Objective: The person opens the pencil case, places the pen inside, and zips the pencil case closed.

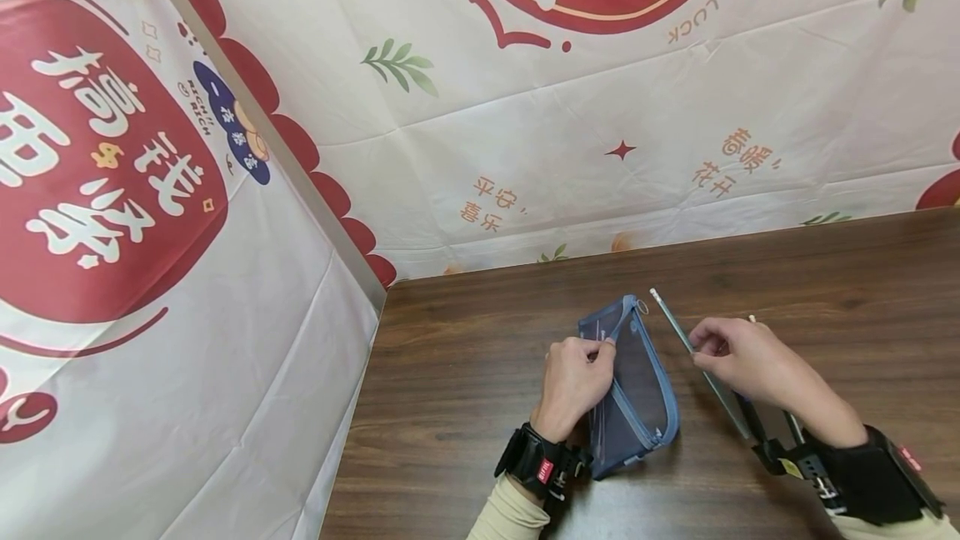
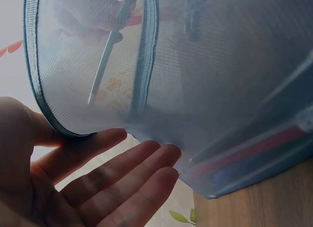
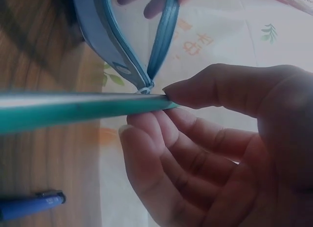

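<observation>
A blue mesh zip pencil case (image 1: pixel 611 440) stands on the table with its zipped mouth spread apart. My left hand (image 1: pixel 576 377) pinches one edge of that mouth between thumb and index finger; in the left wrist view the other fingers (image 2: pixel 142 188) extend beside the mesh (image 2: pixel 215 80). Through the mesh, reddish and bluish shapes show low in the case. To the right of the case, my right hand (image 1: pixel 750 357) holds a slim green pencil (image 3: pixel 83 108) between thumb and fingertips. Its white-tipped end (image 1: pixel 655 295) points up toward the case's ringed zipper corner.
A blue pen (image 3: pixel 32 206) lies on the wooden table (image 1: pixel 450 407), in the right wrist view. White printed cloth (image 1: pixel 525 132) hangs behind the table, and another printed cloth panel (image 1: pixel 247 357) stands along its left side. Black camera straps (image 1: pixel 543 461) wrap both wrists.
</observation>
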The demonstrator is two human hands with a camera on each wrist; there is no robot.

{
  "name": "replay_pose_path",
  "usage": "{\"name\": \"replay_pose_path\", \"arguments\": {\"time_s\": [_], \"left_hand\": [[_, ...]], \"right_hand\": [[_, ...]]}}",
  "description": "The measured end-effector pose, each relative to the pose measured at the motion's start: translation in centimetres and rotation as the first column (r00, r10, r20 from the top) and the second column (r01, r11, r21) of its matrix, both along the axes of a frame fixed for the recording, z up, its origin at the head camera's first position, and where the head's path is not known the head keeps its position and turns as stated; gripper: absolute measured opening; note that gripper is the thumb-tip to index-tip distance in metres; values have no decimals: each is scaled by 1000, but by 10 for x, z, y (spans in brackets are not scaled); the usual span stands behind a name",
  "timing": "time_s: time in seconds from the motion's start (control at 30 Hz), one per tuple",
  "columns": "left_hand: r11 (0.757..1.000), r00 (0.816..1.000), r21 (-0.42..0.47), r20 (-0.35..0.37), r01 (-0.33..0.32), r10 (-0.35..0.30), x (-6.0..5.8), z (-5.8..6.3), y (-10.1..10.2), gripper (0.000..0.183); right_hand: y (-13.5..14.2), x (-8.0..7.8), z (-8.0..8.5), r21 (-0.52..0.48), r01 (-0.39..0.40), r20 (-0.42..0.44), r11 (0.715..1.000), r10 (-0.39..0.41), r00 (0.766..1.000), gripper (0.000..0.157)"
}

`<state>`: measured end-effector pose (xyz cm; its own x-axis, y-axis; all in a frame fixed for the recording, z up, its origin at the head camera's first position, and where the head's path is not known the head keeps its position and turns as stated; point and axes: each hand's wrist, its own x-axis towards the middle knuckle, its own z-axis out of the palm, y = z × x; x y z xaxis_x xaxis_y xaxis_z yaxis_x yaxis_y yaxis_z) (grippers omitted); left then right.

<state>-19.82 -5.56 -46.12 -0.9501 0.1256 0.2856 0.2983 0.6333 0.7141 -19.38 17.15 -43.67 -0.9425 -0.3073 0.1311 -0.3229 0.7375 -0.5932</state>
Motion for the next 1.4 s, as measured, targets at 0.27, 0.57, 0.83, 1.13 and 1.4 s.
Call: {"name": "replay_pose_path", "arguments": {"time_s": [0.27, 0.57, 0.83, 1.13, 1.4], "left_hand": [[1000, 1000, 10, -1, 7, -7, 0, 1, -1, 53], [1000, 1000, 4, -21, 13, -13, 0, 1, -1, 53], [1000, 1000, 5, -16, 4, -4, -1, 1, -1, 53], [1000, 1000, 10, 1, -6, 6, -1, 1, -1, 51], [1000, 1000, 13, -1, -6, 6, 0, 1, -1, 51]], "right_hand": [[-5, 0, -2, -10, -14, 21, 1000, 14, 1000, 13], [-8, 2, -3, -38, -22, 77, 999, 25, 997, 13], [-12, 3, -4, -120, -48, 163, 992, 67, 984, 15], [-14, 3, -6, -124, -47, 202, 991, 71, 977, 14], [-16, 3, -8, -111, -52, 253, 992, 78, 964, 12]]}}
